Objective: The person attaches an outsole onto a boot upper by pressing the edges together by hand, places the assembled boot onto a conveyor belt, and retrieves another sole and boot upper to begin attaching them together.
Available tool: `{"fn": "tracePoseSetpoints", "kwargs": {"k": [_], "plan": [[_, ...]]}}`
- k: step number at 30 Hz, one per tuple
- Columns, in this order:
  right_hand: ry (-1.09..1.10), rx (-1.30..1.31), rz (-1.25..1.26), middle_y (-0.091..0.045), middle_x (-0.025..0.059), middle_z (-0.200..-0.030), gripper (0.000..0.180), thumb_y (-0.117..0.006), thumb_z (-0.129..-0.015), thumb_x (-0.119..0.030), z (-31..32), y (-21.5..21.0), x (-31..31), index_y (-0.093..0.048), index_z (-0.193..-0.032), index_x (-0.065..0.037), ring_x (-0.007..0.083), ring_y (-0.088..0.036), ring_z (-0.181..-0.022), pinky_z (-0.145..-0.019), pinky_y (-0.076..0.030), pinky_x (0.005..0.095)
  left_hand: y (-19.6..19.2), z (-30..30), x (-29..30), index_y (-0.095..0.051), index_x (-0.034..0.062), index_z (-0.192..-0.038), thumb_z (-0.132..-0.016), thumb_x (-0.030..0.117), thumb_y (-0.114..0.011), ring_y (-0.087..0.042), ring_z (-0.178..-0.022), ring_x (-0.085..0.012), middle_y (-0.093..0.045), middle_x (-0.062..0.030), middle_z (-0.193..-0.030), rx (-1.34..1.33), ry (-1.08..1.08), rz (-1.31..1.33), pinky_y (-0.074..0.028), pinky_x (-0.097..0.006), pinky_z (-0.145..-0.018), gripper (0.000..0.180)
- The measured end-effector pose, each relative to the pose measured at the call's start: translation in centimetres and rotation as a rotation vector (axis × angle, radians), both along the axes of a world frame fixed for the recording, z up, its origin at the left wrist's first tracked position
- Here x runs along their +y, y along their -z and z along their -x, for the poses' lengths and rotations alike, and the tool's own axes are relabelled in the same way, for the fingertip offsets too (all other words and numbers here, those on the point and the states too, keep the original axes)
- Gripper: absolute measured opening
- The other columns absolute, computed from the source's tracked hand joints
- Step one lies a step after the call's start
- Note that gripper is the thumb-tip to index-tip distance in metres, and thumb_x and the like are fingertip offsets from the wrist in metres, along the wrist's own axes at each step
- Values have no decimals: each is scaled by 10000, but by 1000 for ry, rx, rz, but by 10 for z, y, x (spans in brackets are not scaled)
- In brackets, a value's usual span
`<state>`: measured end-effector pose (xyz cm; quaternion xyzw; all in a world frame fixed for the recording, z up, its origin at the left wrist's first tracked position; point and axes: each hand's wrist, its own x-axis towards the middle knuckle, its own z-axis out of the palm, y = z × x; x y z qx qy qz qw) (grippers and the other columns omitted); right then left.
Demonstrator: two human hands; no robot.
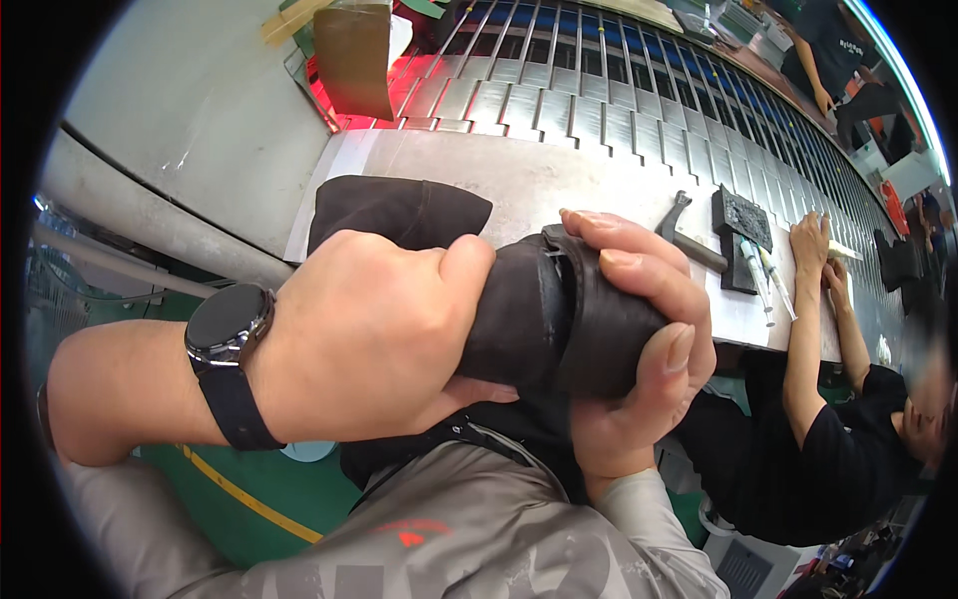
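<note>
Close in front of me, both hands hold a dark brown leather shoe upper [514, 314]; a gap shows between its edge and a folded-over flap. My left hand [364, 319], with a black watch on the wrist, is closed around its left end. My right hand [654, 349] wraps the right end, fingers over the top and thumb at the near side. The palms and undersides of the grip are hidden. Behind my left hand, a second dark leather upper [399, 210] lies on the pale worktable [539, 185].
A hammer [694, 240] lies beside a black rough block [743, 215] and syringe-like tubes [763, 280]. Beyond the table runs a slatted metal conveyor [589, 100]. At the right, a co-worker's hands [810, 245] rest at the table. A brown panel [354, 65] stands by red light.
</note>
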<state>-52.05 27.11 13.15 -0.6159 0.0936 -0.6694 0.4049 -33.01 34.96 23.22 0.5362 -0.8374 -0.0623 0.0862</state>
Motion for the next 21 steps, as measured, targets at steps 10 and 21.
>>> {"fn": "tracePoseSetpoints", "kwargs": {"k": [10,21], "plan": [[-50,84,129,-698,331,-1230,469,-448,-1115,-308,13,2,9,-679,-1188,93,447,-707,-1141,-1034,-540,571,-1,12,10,-579,-77,-1154,-757,257,-893,-726,-701,-319,-681,-133,-825,-100,47,7,-571,-404,-570,606],[-19,237,199,-682,340,-1223,426,-445,-1113,-277,43,-5,15,-652,-1197,85,479,-686,-1165,-1058,-528,584,-12,40,12,-594,-69,-936,-859,49,-623,-698,-616,-257,-659,-182,-756,-364,155,156,-547,-372,-482,144]]}}
